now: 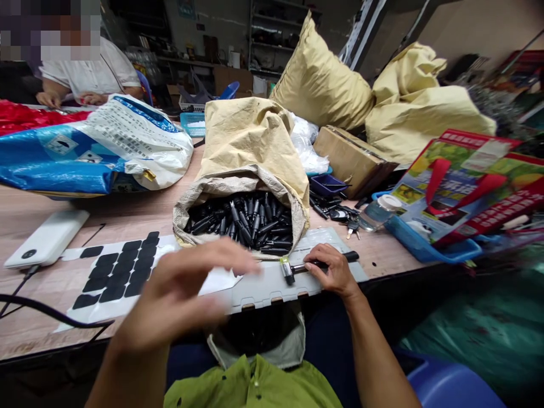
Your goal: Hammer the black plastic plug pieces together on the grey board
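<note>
My right hand (331, 266) is closed around the handle of a small hammer (287, 270), whose black head has a yellow-green band. It rests low over a grey board (259, 292) at the table's near edge. My left hand (187, 289), blurred by motion, hovers left of the board with thumb and fingers apart and nothing seen between them. Just beyond the hands lies a beige sack (250, 136), its rolled mouth facing me, full of slim black pointed pieces (250, 221). A second sack opening (289, 345) with dark contents sits below the board at my lap.
Left are a sheet of black stickers (121, 266), a white power bank (46, 238) with a cable, and a blue-white bag (85, 147). Right are keys (352, 226), a jar (379, 212) and a blue tray (425, 243). Another person (93, 73) sits across the table.
</note>
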Available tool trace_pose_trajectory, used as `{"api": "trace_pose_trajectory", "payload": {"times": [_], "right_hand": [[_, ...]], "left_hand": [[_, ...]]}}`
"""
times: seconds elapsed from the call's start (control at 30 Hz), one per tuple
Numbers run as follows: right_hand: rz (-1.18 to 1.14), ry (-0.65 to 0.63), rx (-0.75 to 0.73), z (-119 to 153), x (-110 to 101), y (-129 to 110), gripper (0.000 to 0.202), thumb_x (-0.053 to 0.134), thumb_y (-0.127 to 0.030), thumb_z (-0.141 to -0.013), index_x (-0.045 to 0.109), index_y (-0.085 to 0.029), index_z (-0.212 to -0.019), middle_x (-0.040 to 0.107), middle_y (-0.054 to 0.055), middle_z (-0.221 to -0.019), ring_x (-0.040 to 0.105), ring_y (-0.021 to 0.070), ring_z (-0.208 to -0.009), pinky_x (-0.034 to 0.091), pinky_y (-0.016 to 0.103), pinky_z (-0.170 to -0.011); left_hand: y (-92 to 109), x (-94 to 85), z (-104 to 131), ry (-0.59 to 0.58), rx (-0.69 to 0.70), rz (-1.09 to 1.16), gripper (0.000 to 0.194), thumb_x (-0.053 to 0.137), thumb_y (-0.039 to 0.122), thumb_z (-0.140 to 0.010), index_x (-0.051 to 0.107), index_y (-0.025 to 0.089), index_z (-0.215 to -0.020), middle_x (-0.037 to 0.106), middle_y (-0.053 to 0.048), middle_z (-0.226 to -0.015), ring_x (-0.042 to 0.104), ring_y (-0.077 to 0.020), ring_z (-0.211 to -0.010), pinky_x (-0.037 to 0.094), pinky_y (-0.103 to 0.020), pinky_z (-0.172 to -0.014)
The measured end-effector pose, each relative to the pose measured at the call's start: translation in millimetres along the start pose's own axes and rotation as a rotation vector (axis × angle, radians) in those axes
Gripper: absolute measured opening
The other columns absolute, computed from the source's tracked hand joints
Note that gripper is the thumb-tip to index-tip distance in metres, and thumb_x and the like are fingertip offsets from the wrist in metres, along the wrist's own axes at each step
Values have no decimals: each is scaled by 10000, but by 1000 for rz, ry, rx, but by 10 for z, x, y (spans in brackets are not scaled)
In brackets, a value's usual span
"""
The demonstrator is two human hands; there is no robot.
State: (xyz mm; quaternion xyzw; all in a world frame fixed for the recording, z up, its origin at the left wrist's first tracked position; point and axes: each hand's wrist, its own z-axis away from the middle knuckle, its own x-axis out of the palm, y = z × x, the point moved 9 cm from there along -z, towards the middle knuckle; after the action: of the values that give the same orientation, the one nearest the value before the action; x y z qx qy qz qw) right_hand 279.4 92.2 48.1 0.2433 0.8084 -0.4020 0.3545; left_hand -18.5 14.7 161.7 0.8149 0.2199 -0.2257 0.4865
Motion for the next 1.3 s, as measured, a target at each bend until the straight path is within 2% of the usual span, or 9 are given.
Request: {"api": "trace_pose_trajectory", "payload": {"times": [0.13,0.23,0.33,0.43,0.63,0.73,0.83,1.07,1.3], "right_hand": [[-6,1,3,2,-6,15,122,630,-300,-921,726,-233,-885,667,47,-843,598,217,-828,470,373,-784],[-19,0,1,-2,-11,20,128,625,-299,-923,725,-233,-878,667,46,-837,600,214,-820,468,370,-775],[-29,-7,0,-8,-17,15,143,615,-305,-926,726,-235,-871,665,46,-827,598,212,-807,467,368,-767],[-25,-19,-1,-11,-18,8,162,612,-333,-932,728,-234,-877,664,49,-828,593,214,-805,466,368,-768],[71,-126,-17,-16,79,-2,225,708,-455,-875,702,-241,-944,652,43,-891,561,225,-854,425,361,-774],[110,-131,-22,-18,110,12,209,712,-440,-881,663,-237,-883,640,31,-866,548,215,-835,403,356,-772],[113,-106,-38,-10,115,21,176,698,-394,-899,637,-234,-861,636,27,-855,547,207,-826,396,350,-766],[74,-34,-69,9,12,-108,103,675,-313,-916,617,-234,-881,630,32,-855,574,207,-813,422,365,-763],[-23,81,55,70,-22,-404,80,581,-291,-994,651,-266,-1024,659,53,-923,637,215,-868,511,353,-788]], "left_hand": [[-511,493,-885,-93,93,-223,299,658,180,-892,737,263,-1168,728,-53,-1222,556,-289,-1187,444,-511,-1035],[-871,866,-1105,-224,130,-381,367,709,98,-795,741,261,-1122,727,-59,-1230,469,-335,-1252,375,-539,-1038],[-1043,1017,-1086,-290,156,-423,322,741,105,-752,758,271,-1028,717,-62,-1154,454,-339,-1242,349,-522,-1023],[-1095,990,-1025,-287,166,-434,238,761,156,-760,760,276,-966,698,-65,-1048,457,-331,-1209,328,-513,-1020],[-973,935,-679,-257,139,-345,96,747,284,-865,715,248,-948,708,-48,-983,507,-284,-1102,349,-450,-962],[-855,1132,-420,-318,116,-216,97,724,305,-898,694,234,-957,703,-37,-959,533,-246,-1008,389,-393,-896],[-851,1323,-276,-327,57,-157,111,740,313,-884,688,226,-929,683,-36,-935,533,-237,-957,402,-376,-865],[-988,1389,-282,-283,8,-114,172,795,333,-825,709,236,-938,665,-29,-901,524,-240,-945,397,-367,-854],[-983,1381,-283,-280,-3,-83,166,803,329,-817,725,235,-930,667,-21,-889,519,-236,-945,389,-363,-858]]}}
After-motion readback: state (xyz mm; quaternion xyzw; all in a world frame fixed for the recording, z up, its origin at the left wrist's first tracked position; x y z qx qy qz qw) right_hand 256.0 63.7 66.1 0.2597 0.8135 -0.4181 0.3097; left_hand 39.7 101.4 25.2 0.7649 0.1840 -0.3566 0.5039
